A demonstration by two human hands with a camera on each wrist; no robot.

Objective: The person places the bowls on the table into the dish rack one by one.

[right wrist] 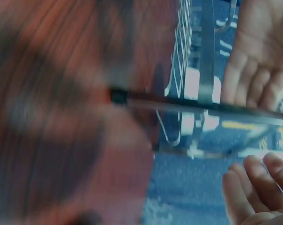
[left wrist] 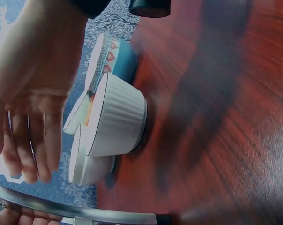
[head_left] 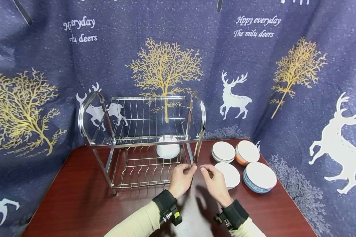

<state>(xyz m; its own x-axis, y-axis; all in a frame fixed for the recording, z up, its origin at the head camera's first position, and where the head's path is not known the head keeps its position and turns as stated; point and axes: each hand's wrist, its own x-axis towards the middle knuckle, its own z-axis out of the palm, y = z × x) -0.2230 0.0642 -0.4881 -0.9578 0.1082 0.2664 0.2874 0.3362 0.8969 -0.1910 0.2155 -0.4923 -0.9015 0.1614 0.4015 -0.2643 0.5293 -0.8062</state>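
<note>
A two-tier metal dish rack [head_left: 145, 144] stands on the table, with a white bowl [head_left: 167, 148] on its lower tier at the right. My left hand [head_left: 181, 179] is at the rack's front right leg [head_left: 199, 144], thumb tip against or just in front of it. In the right wrist view, the left fingers [right wrist: 249, 82] run to the leg and do not show beyond it. My right hand [head_left: 215, 184] hovers right of the leg, fingers loosely bent and holding nothing. Behind it sits a white bowl [head_left: 229, 174], partly hidden.
Other bowls stand to the right: white bowls [head_left: 223, 152], an orange-sided stack [head_left: 247, 152] and a blue-sided stack [head_left: 260, 177] near the table's right edge. The reddish-brown table [head_left: 65, 197] backs onto a dark blue deer-print curtain [head_left: 178, 29].
</note>
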